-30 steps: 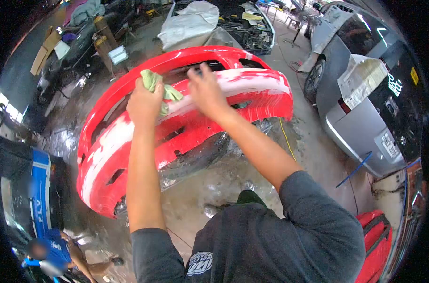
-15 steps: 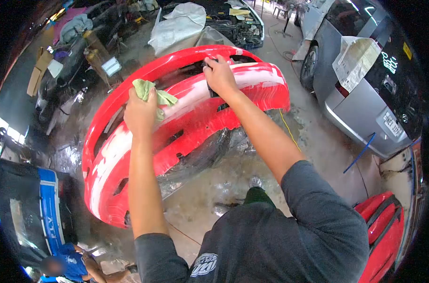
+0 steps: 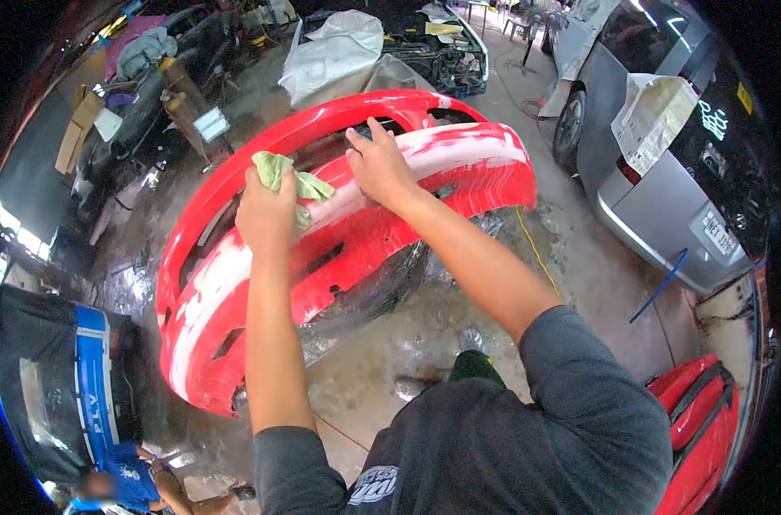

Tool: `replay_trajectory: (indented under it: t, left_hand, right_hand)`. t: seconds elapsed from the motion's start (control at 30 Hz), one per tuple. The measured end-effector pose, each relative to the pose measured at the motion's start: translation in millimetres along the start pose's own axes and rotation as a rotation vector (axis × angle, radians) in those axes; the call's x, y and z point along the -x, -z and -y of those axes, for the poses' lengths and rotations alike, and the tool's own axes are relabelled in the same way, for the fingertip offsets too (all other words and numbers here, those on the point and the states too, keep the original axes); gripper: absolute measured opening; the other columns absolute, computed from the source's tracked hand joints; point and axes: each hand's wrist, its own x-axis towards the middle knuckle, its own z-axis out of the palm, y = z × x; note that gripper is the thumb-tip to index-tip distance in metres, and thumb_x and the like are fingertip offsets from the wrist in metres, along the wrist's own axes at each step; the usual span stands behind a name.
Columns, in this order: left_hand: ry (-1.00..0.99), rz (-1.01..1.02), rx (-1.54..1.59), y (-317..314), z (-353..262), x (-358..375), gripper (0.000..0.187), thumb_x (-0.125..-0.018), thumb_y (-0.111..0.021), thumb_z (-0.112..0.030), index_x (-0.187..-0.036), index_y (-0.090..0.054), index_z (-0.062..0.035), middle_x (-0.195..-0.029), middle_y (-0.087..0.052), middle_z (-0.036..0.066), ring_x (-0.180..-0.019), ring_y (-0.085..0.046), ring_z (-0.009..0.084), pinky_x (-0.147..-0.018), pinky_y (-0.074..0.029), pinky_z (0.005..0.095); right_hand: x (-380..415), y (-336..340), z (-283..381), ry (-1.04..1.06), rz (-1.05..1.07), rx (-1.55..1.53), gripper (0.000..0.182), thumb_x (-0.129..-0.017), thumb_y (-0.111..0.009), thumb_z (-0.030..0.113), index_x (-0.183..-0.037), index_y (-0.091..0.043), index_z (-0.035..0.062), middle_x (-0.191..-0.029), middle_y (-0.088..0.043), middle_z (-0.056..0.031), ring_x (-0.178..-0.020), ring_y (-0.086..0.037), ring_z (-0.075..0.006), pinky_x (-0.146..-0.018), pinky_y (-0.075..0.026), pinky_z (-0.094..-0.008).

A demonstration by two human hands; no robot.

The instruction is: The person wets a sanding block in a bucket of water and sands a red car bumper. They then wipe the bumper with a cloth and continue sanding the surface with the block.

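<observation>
A red car bumper point(image 3: 369, 245) with whitish sanded patches lies across the view before me, its surface wet. My left hand point(image 3: 267, 210) is closed round a crumpled pale green cloth point(image 3: 274, 169), just over the bumper's upper face. On the whitish band along the middle rests my right hand point(image 3: 380, 170), fingers bent and pointing to the far side. Something dark shows at its fingertips and seems to be under them; the palm hides most of it, so its kind cannot be made out.
A silver vehicle point(image 3: 656, 202) with paper taped on stands at right. Beyond the bumper is an open engine bay point(image 3: 433, 51), part-covered by a sheet point(image 3: 334, 56). A yellow cord point(image 3: 536, 249) crosses the wet floor. Another person point(image 3: 133, 481) sits at lower left.
My right hand has slid left and towards me along the bumper's whitish band. The left hand keeps its hold on the cloth. The whole view has shifted slightly.
</observation>
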Motion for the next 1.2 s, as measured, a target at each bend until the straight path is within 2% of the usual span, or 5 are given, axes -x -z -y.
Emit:
replay_trajectory:
  t: [0.5, 0.9, 0.93, 1.03, 1.2]
  left_hand:
    - [-0.042, 0.030, 0.112, 3, 10, 4, 0.057, -0.092, -0.064, -0.054, -0.121, -0.058, -0.0060, -0.107, -0.073, 0.025, -0.102, -0.069, 0.0464, -0.089, -0.052, 0.0542]
    - [-0.054, 0.002, 0.031, -5, 12, -2, 0.056, -0.092, -0.065, -0.056, -0.119, -0.057, -0.0072, -0.107, -0.072, 0.025, -0.098, -0.069, 0.0469, -0.086, -0.053, 0.0552]
    - [-0.054, 0.000, 0.031, -5, 13, -1, 0.057, -0.092, -0.065, -0.056, -0.119, -0.057, -0.0073, -0.107, -0.072, 0.025, -0.099, -0.069, 0.0468, -0.086, -0.053, 0.0552]
    - [-0.047, 0.022, 0.054, -4, 11, -1, 0.058, -0.092, -0.064, -0.057, -0.120, -0.057, -0.0074, -0.107, -0.073, 0.024, -0.100, -0.069, 0.0464, -0.087, -0.053, 0.0552]
    - [-0.055, 0.014, 0.046, -1, 14, 2, 0.058, -0.092, -0.064, -0.058, -0.120, -0.058, -0.0076, -0.108, -0.073, 0.024, -0.100, -0.069, 0.0458, -0.087, -0.053, 0.0551]
  right_hand:
    - [-44, 21, -54, -0.019, -0.187, 0.056, 0.030, -0.089, -0.064, 0.019, -0.110, -0.072, 0.0000, -0.106, -0.068, -0.0320, -0.098, -0.065, -0.0508, -0.088, -0.053, -0.0584]
    - [-36, 5, -47, -0.005, -0.109, 0.100, 0.031, -0.092, -0.059, 0.019, -0.115, -0.070, 0.0011, -0.105, -0.066, -0.0311, -0.107, -0.062, -0.0511, -0.098, -0.050, -0.0588]
    - [-21, 14, -20, -0.096, 0.034, 0.000, 0.040, -0.095, -0.060, 0.021, -0.128, -0.069, 0.0012, -0.134, -0.058, -0.0379, -0.130, -0.054, -0.0515, -0.114, -0.042, -0.0516]
    - [17, 18, 3, 0.088, 0.045, -0.087, 0.041, -0.095, -0.062, 0.021, -0.132, -0.068, 0.0031, -0.142, -0.054, -0.0359, -0.136, -0.049, -0.0503, -0.118, -0.038, -0.0521]
    - [-7, 39, -38, -0.136, -0.036, 0.002, 0.037, -0.091, -0.062, 0.014, -0.123, -0.068, -0.0034, -0.122, -0.063, -0.0356, -0.118, -0.059, -0.0527, -0.105, -0.047, -0.0565]
